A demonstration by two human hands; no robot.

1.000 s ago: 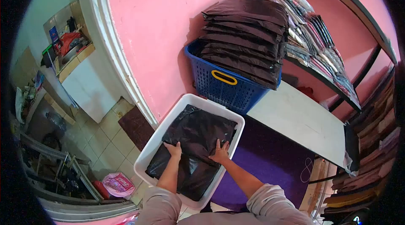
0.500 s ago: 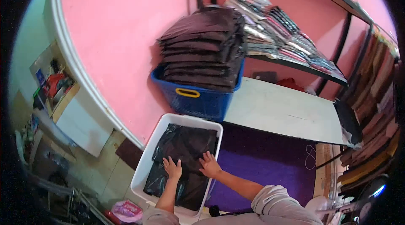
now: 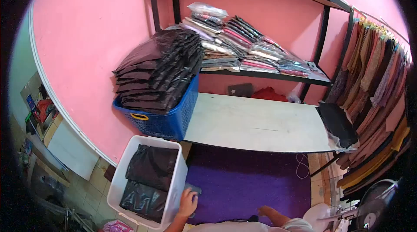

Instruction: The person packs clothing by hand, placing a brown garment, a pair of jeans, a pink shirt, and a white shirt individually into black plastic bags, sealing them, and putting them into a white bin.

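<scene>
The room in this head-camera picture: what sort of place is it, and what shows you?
Probably a small clothing stockroom or packing room: garments hang on a rail, bagged clothes fill a shelf, and dark plastic packages are stacked in a blue basket.

The person wears a pale grey-beige cloth top [image 3: 234, 227], plain where its front shows at the near edge. The right sleeve [image 3: 300, 224] is the same pale shade – loosely creased, ending short of the wrist. Left hand [image 3: 188, 201] and right hand [image 3: 268, 213] are bare – so is the left forearm [image 3: 177, 223].
</scene>
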